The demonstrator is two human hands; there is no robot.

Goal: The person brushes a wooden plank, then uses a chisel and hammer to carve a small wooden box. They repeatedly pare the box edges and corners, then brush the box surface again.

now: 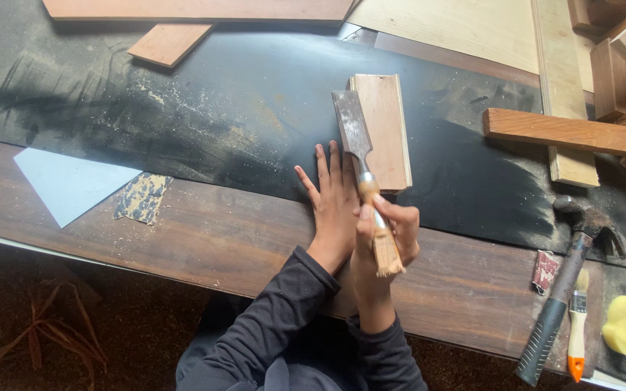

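A dusty black mat (219,123) is covering the bench (219,239), timber crowding its far and right edges. The right hand (389,235) is gripping a chisel (360,156) laid on a small board (385,130); the left hand (335,199) is lying flat, fingers apart, beside it. A hammer (556,304) is resting rightward.

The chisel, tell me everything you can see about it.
The chisel has a wide, flat grey metal blade, dull and worn, and a pale wooden handle with a frayed, splintered butt end. The right hand grips the handle; the blade points away from the person and lies along the left edge of a small reddish wooden block on the black mat. The left hand lies flat beside it.
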